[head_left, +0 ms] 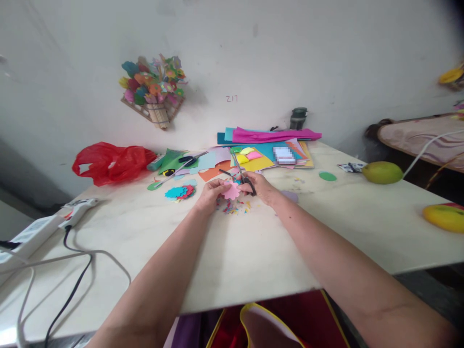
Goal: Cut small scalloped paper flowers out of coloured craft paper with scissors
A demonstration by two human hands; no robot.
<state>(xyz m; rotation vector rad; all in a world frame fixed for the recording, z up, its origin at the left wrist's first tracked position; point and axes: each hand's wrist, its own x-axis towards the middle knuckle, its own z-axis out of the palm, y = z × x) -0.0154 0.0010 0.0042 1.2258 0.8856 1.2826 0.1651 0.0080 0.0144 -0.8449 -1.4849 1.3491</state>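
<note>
Between my hands is a pink scalloped paper flower. My left hand pinches its left edge. In my right hand I hold a pair of scissors, with the blades pointing up and away from me, past the flower. Small colourful paper scraps lie on the table under the flower. To the left of my left hand sits a stack of blue scalloped paper shapes, with red scalloped ones beside it.
Coloured paper sheets, a phone and a second pair of scissors lie behind my hands. At the left are a red plastic bag and a power strip with cables. Yellow-green fruit lies at the right.
</note>
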